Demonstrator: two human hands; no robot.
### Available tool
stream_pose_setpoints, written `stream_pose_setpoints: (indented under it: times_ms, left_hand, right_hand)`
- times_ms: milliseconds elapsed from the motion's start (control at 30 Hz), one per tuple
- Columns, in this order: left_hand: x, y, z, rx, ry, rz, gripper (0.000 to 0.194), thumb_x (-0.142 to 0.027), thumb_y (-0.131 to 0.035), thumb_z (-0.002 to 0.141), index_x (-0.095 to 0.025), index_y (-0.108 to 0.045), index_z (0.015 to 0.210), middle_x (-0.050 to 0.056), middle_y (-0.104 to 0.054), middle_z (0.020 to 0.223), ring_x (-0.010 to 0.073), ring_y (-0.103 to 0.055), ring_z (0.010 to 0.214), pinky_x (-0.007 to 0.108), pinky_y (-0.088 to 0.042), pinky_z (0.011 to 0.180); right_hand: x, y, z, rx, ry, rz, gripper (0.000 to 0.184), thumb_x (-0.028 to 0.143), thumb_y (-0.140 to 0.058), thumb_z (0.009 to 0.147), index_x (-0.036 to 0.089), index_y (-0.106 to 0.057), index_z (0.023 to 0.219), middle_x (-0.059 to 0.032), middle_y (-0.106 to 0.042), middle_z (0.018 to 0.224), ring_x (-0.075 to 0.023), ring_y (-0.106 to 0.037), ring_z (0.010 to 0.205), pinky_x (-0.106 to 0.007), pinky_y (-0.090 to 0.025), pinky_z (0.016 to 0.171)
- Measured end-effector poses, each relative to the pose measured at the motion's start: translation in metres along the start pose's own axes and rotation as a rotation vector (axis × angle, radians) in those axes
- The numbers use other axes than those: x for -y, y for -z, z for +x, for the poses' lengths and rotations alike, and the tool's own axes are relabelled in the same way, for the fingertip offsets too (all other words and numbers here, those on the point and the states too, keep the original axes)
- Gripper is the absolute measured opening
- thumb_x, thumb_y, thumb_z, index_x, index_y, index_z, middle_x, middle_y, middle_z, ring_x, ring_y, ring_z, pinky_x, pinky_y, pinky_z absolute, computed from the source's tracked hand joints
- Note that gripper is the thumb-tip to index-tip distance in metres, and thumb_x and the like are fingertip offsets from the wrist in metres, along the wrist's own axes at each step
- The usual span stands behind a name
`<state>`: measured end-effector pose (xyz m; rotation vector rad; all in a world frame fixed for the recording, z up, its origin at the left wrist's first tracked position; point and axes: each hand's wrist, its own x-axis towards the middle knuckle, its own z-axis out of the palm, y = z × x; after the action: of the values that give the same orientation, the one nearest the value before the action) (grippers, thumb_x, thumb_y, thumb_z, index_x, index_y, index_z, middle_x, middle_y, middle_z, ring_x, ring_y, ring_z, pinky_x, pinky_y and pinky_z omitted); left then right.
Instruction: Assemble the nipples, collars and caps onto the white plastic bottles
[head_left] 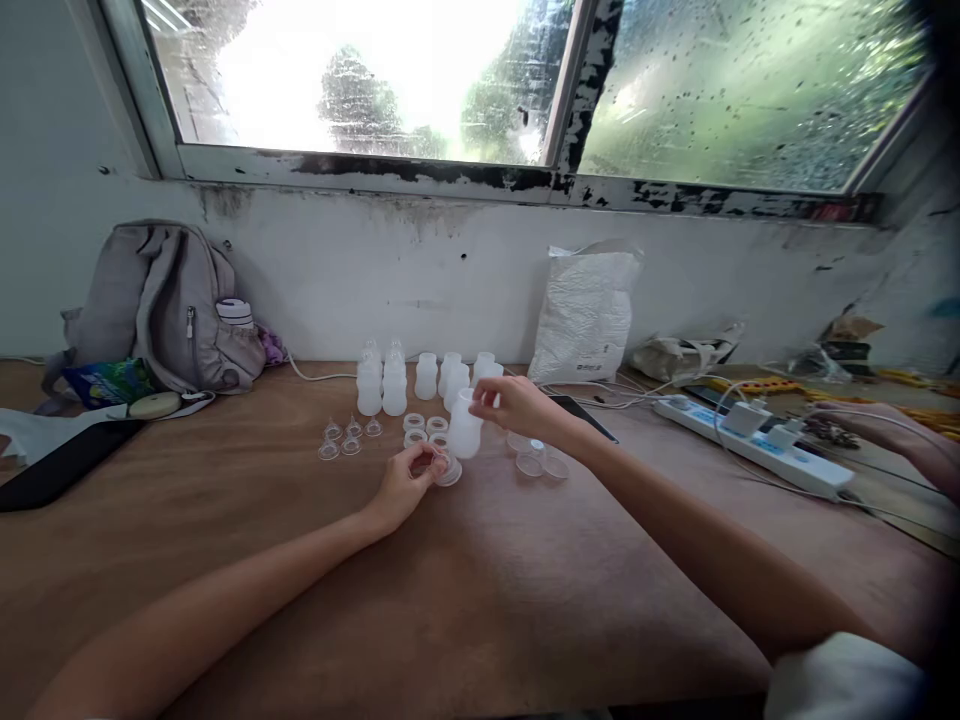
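Observation:
My right hand [504, 402] grips a frosted white baby bottle [465, 430] by its open rim, upright over the table. Just left of it, my left hand [409, 485] pinches a clear round piece [449, 472] at the bottle's lower edge; its exact kind is hard to make out, and fingers cover part of it. White collar rings [414, 424] stand in a group behind my left hand. Clear teats [351, 443] lie in rows to the left. Open bottles [426, 376] stand behind, beside bottles topped with teats [369, 385]. Clear round caps [529, 466] lie under my right wrist.
A grey backpack [169, 310] leans on the wall at left, near a black phone-like slab [71, 462]. A white plastic bag [585, 315] stands at the back. A power strip [754, 448] with cables lies at right, near another person's hand [892, 435].

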<state>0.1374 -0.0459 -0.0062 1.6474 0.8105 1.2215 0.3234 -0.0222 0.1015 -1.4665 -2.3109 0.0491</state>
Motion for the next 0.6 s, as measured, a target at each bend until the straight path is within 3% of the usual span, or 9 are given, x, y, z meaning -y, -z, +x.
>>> stream_pose_setpoints:
  times_ms: [100,200,333,433,500,600]
  left_hand:
    - [0.000,0.000,-0.002,-0.069,-0.022,-0.039,0.019,-0.032,-0.055,0.074,-0.015,-0.055,0.081,0.006,-0.060,0.092,0.0185,-0.057,0.088,0.031,-0.044,0.081]
    - [0.000,0.001,-0.001,-0.079,-0.046,-0.043,0.017,-0.031,-0.055,0.075,-0.015,-0.055,0.079,0.007,-0.060,0.094,0.0187,-0.056,0.091,0.031,-0.044,0.082]
    - [-0.012,0.007,0.004,-0.099,-0.104,-0.046,0.019,-0.029,-0.056,0.075,-0.016,-0.056,0.088,0.006,-0.060,0.094,0.0169,-0.056,0.091,0.028,-0.044,0.080]
    - [-0.027,0.013,0.009,-0.113,-0.160,-0.028,0.020,-0.028,-0.055,0.076,-0.016,-0.056,0.091,0.006,-0.058,0.098,0.0160,-0.055,0.091,0.025,-0.045,0.078]
    - [-0.038,0.016,0.010,-0.089,-0.184,0.010,0.021,-0.028,-0.053,0.077,-0.016,-0.056,0.095,0.006,-0.058,0.097,0.0154,-0.055,0.089,0.024,-0.045,0.076]
    - [-0.049,0.017,0.010,-0.021,-0.210,0.085,0.024,-0.028,-0.051,0.079,-0.016,-0.055,0.100,0.006,-0.057,0.096,0.0150,-0.054,0.088,0.023,-0.045,0.074]
  right_hand:
    - [0.002,0.004,-0.029,0.136,0.027,0.070,0.014,0.032,-0.055,0.074,0.018,-0.059,0.074,-0.0011,-0.060,0.067,-0.0106,-0.051,0.055,-0.021,-0.034,0.054]
    - [0.006,0.001,-0.047,0.190,0.060,0.165,0.014,0.030,-0.055,0.075,0.017,-0.059,0.076,0.0002,-0.056,0.062,-0.0088,-0.048,0.052,-0.020,-0.034,0.052]
    - [0.007,-0.003,-0.054,0.141,0.128,0.256,0.015,0.031,-0.057,0.074,0.017,-0.061,0.076,0.0002,-0.052,0.065,-0.0078,-0.044,0.053,-0.020,-0.036,0.053]
    - [0.005,-0.006,-0.053,0.110,0.166,0.379,0.017,0.034,-0.059,0.072,0.017,-0.062,0.075,-0.0035,-0.051,0.083,-0.0092,-0.049,0.063,-0.021,-0.041,0.057]
    - [0.003,-0.010,-0.053,0.123,0.170,0.490,0.017,0.034,-0.059,0.073,0.017,-0.060,0.074,-0.0055,-0.050,0.094,-0.0114,-0.052,0.074,-0.022,-0.043,0.061]
    - [0.003,-0.023,-0.054,0.103,0.174,0.644,0.016,0.031,-0.059,0.073,0.018,-0.054,0.080,-0.0042,-0.052,0.093,-0.0135,-0.052,0.081,-0.025,-0.045,0.068]
